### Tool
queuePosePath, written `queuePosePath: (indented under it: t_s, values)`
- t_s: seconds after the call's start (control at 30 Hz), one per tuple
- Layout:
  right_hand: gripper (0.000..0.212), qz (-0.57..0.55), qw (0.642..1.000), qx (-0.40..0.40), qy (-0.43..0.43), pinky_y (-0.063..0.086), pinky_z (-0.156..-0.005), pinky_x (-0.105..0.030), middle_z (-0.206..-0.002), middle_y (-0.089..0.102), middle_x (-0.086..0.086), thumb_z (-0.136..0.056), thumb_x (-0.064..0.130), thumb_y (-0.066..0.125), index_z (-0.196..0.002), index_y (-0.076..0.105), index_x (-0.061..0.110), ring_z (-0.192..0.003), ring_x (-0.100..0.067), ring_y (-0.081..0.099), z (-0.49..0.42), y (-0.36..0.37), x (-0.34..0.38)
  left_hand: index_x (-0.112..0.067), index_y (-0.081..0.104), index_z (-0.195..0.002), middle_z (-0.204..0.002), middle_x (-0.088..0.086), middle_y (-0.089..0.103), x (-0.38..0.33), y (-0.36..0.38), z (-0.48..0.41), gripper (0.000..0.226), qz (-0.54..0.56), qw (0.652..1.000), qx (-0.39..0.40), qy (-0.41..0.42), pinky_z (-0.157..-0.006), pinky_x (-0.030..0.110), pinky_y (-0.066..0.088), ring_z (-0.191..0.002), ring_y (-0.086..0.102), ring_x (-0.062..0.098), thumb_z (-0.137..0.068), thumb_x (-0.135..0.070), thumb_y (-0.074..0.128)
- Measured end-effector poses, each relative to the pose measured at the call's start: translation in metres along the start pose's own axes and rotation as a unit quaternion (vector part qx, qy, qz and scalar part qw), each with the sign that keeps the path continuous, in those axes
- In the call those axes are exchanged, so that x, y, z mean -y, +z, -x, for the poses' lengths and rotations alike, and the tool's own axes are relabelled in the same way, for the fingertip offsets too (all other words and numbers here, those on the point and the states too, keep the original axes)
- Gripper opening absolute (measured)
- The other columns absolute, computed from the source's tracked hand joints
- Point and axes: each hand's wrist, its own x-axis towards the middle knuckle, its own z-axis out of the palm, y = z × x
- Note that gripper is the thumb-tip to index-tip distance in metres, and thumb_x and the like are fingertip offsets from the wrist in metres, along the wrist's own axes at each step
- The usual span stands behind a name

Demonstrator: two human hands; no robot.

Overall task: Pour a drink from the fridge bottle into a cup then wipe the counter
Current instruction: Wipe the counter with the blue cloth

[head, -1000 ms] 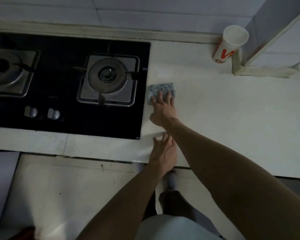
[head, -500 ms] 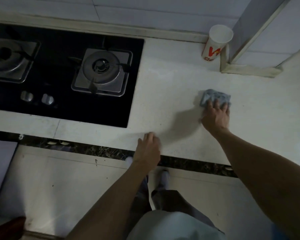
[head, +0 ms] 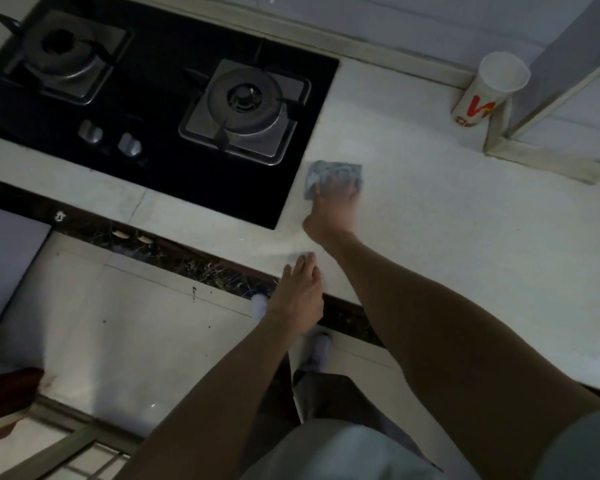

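Observation:
A small grey-blue cloth (head: 333, 171) lies flat on the white counter (head: 447, 223), just right of the black hob. My right hand (head: 331, 209) presses down on the cloth with straight fingers spread over its near half. My left hand (head: 300, 292) rests on the counter's front edge, fingers straight and holding nothing. A tall white paper cup (head: 489, 91) with red lettering stands upright at the back right, against the wall corner. No bottle is in view.
A black glass gas hob (head: 160, 109) with two burners and two knobs fills the left of the counter. A white window-frame ledge (head: 548, 157) juts out at the right behind the cup. The tiled floor and my feet show below the counter edge.
My right hand has slid the cloth back left, from the counter's middle to beside the hob. My left hand stays on the front edge.

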Motion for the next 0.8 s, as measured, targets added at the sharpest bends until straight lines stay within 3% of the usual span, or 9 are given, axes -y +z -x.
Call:
queuePosePath:
  t_s: [0.1, 0.2, 0.3, 0.4, 0.47, 0.67, 0.8]
  values:
    - [0.073, 0.005, 0.996, -0.004, -0.093, 0.007, -0.117, -0.061, -0.156, 0.018, -0.015, -0.078, 0.014, 0.057, -0.145, 0.031, 0.019, -0.143, -0.049, 0.002, 0.012, 0.001, -0.015, 0.008, 0.018, -0.150, -0.161, 0.020, 0.008, -0.002, 0.002, 0.000, 0.069, 0.013, 1.000, 0.012, -0.009, -0.120, 0.044, 0.024, -0.148, 0.016, 0.032, -0.098, -0.028, 0.047]
    - [0.057, -0.015, 0.985, -0.046, -0.165, 0.023, -0.112, -0.063, -0.147, 0.043, -0.015, -0.078, 0.006, 0.046, -0.133, 0.055, 0.014, -0.138, -0.051, 0.026, 0.026, 0.005, -0.066, 0.012, 0.024, -0.147, -0.159, 0.026, 0.008, -0.001, 0.000, 0.000, 0.064, 0.026, 0.999, 0.044, -0.003, -0.120, 0.047, 0.022, -0.147, 0.016, 0.038, -0.098, -0.024, 0.045]
    - [0.059, -0.034, 0.993, -0.073, -0.083, 0.025, -0.110, -0.068, -0.142, 0.049, -0.020, -0.075, 0.009, 0.036, -0.127, 0.062, 0.011, -0.133, -0.057, 0.032, 0.048, 0.005, -0.129, 0.009, 0.039, -0.137, -0.151, 0.022, 0.025, 0.006, -0.007, -0.002, 0.050, 0.095, 0.994, 0.058, 0.010, -0.114, 0.041, 0.032, -0.139, 0.026, 0.034, -0.093, -0.011, 0.047]
    - [0.067, -0.001, 0.998, -0.048, 0.043, 0.016, -0.115, -0.062, -0.153, 0.035, -0.018, -0.076, 0.015, 0.042, -0.143, 0.045, 0.015, -0.140, -0.055, 0.017, 0.075, -0.001, -0.184, -0.001, 0.054, -0.117, -0.134, 0.012, 0.038, 0.011, -0.008, -0.002, 0.033, 0.126, 0.991, 0.039, 0.029, -0.103, 0.034, 0.043, -0.128, 0.035, 0.026, -0.084, -0.002, 0.052]
    - [0.068, 0.022, 0.994, -0.020, 0.108, 0.007, -0.118, -0.058, -0.156, 0.025, -0.018, -0.082, 0.019, 0.049, -0.148, 0.034, 0.015, -0.141, -0.053, 0.009, 0.088, -0.004, -0.203, -0.002, 0.056, -0.116, -0.133, 0.011, 0.039, 0.011, -0.010, 0.000, 0.031, 0.118, 0.991, 0.043, 0.037, -0.098, 0.034, 0.043, -0.128, 0.035, 0.026, -0.085, -0.003, 0.051]
    - [0.079, -0.047, 0.959, -0.006, 0.279, -0.005, -0.115, -0.058, -0.159, 0.011, -0.022, -0.082, 0.031, 0.056, -0.151, 0.021, 0.014, -0.141, -0.055, 0.000, 0.081, -0.002, -0.139, -0.006, 0.054, -0.113, -0.131, 0.014, 0.043, 0.028, -0.002, 0.002, 0.031, 0.046, 0.993, 0.052, 0.093, -0.102, 0.042, 0.042, -0.128, 0.039, 0.034, -0.084, -0.014, 0.046]
    - [0.079, -0.083, 0.969, 0.001, 0.234, -0.004, -0.117, -0.058, -0.161, 0.002, -0.017, -0.084, 0.032, 0.052, -0.153, 0.017, 0.018, -0.143, -0.052, -0.007, 0.057, 0.001, -0.067, -0.003, 0.026, -0.148, -0.161, 0.016, 0.010, 0.046, 0.002, 0.020, 0.063, -0.028, 0.995, 0.063, 0.066, -0.115, 0.055, 0.026, -0.148, 0.014, 0.037, -0.094, -0.024, 0.049]
